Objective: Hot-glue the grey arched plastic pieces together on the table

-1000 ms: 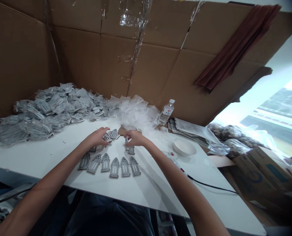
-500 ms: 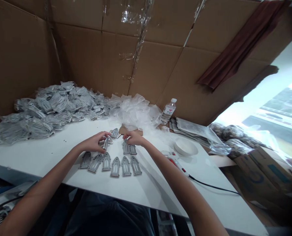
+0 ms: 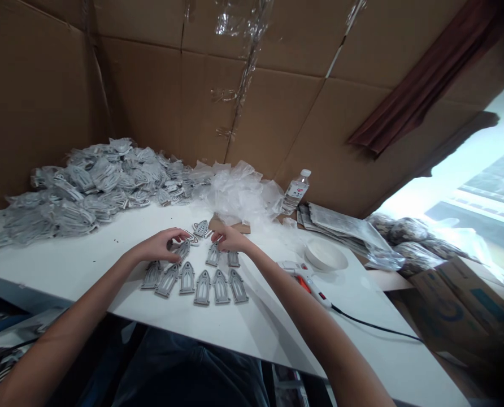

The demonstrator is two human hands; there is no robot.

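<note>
A gray arched piece (image 3: 213, 255) is pinched near its top by the fingertips of the right hand (image 3: 231, 239) over the white table (image 3: 125, 227), while another arched piece (image 3: 183, 250) is framed by the spread, curved thumb and fingers of the left hand (image 3: 161, 246), though whether it is gripped cannot be told. Six similar pieces (image 3: 220, 286) are lined up nearer the body. Behind, bagged pieces (image 3: 95, 183) are heaped at the left, beside crumpled clear bags (image 3: 246, 192).
</note>
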